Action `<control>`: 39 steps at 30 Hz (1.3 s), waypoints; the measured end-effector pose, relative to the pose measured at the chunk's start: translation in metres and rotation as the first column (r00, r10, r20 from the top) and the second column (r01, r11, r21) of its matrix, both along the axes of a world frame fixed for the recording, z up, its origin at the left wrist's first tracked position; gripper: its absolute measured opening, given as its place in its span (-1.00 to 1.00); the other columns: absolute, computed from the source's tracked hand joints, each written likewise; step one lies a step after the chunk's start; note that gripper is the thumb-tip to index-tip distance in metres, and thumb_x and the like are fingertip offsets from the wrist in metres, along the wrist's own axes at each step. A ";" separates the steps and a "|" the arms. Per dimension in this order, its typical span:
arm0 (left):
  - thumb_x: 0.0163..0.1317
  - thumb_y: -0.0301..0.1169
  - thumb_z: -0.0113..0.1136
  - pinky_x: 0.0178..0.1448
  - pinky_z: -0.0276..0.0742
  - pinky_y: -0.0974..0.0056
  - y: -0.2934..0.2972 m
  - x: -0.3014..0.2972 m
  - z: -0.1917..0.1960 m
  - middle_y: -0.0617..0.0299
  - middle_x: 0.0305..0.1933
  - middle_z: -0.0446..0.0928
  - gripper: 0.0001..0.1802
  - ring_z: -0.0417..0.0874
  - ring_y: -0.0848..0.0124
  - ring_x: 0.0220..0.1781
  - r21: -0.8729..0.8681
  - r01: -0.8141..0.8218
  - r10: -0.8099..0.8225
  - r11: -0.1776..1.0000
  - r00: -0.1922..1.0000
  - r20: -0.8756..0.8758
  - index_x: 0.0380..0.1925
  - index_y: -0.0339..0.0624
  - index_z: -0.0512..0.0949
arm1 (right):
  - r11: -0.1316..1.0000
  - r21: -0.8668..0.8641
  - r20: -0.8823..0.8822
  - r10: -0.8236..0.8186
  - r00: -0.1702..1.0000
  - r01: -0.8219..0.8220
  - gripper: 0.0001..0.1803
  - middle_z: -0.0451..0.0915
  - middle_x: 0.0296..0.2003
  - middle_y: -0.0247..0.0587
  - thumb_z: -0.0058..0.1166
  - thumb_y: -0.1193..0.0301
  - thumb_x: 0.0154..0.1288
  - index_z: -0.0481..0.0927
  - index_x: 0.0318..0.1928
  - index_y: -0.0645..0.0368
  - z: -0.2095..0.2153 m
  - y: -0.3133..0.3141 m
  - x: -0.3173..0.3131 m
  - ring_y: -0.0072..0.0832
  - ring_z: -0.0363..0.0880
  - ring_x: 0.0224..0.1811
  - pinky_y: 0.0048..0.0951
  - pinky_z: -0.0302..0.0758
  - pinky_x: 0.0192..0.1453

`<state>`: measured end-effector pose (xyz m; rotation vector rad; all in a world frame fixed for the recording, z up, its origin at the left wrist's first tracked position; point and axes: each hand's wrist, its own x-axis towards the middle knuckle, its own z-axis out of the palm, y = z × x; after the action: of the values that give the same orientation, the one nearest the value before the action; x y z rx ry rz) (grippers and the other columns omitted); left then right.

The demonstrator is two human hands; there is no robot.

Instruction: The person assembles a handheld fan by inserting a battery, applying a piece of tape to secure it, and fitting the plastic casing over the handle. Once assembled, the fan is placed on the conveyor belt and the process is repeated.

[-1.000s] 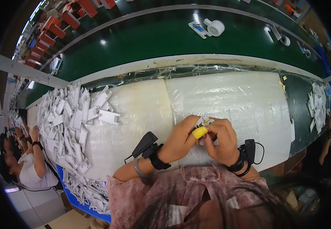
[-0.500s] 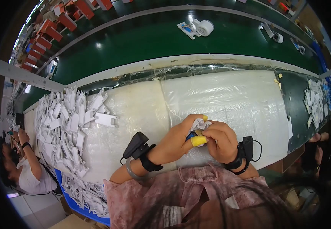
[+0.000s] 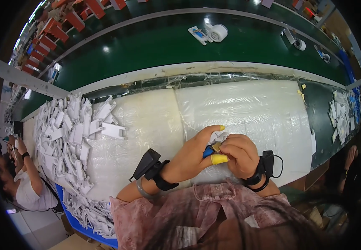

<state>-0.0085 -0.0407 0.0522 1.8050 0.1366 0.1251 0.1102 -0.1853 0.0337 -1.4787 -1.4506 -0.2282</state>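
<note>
Above the padded worktop, my left hand [image 3: 191, 157] is closed around a small white plastic part [image 3: 218, 136], with yellow covers on its thumb and a finger. A blue piece [image 3: 208, 151] and a tan, flat piece [image 3: 216, 147] show between the fingers, against the white part. From the other side, my right hand [image 3: 242, 156] has its fingertips pinched on the tan piece. The fingers hide much of the white part, so its full shape cannot be seen. Both wrists wear black strapped devices.
White plastic parts [image 3: 70, 133] lie heaped on the left, above a blue bin [image 3: 74, 223] of similar pieces. Beyond the worktop's far ledge, a green conveyor belt [image 3: 147, 54] carries a white round fan-like unit [image 3: 218, 33]. More white parts [image 3: 341, 116] lie right. Co-workers sit at both sides.
More of the tan piece shows between my fingers, and the covered finger of my left hand lies straighter across. The units on the belt have shifted slightly left.
</note>
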 end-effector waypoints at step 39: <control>0.11 -0.29 0.37 0.17 0.40 0.24 -0.003 0.000 -0.008 0.03 0.14 0.43 -0.28 0.52 0.17 0.11 0.028 -0.040 0.035 0.999 0.988 0.150 0.23 -0.24 0.28 | 1.000 -0.016 0.047 0.007 0.999 -0.006 -0.60 0.59 -0.32 -0.20 0.26 0.64 -0.28 0.63 -0.26 0.24 0.008 -0.002 0.003 -0.25 0.58 -0.30 -0.33 0.53 -0.18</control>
<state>-0.0083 -0.0440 0.0439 1.8170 0.0620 0.2899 0.1133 -0.1877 0.0421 -1.4901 -1.4976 -0.2496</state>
